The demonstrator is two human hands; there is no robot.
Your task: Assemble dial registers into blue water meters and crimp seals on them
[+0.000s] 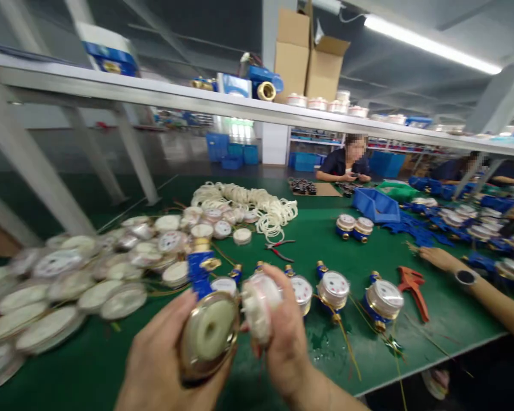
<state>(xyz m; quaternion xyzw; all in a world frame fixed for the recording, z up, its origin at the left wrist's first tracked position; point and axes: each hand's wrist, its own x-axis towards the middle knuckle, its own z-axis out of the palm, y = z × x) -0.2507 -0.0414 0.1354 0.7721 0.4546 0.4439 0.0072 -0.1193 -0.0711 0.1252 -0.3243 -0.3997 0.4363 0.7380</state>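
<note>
My left hand point(163, 348) is closed around a blue water meter body point(209, 328), tilted so its round opening faces me. A brass ring rims that opening, and a pale disc with a central hole shows inside. My right hand point(289, 342) grips a round clear-and-white meter register point(261, 305) on its side, close beside the body's opening. Whether the two parts touch, I cannot tell. Beyond my hands stands a row of assembled water meters point(334, 288) with thin wires trailing. Many loose registers point(124, 299) lie piled to the left.
White rings point(244, 200) lie heaped behind the registers, near red-handled pliers point(280, 249). An orange cutter point(413, 288) rests at right, near a co-worker's watch-wearing arm point(466, 277). A blue bin point(374, 206) stands farther back. A shelf point(171, 94) spans above the table.
</note>
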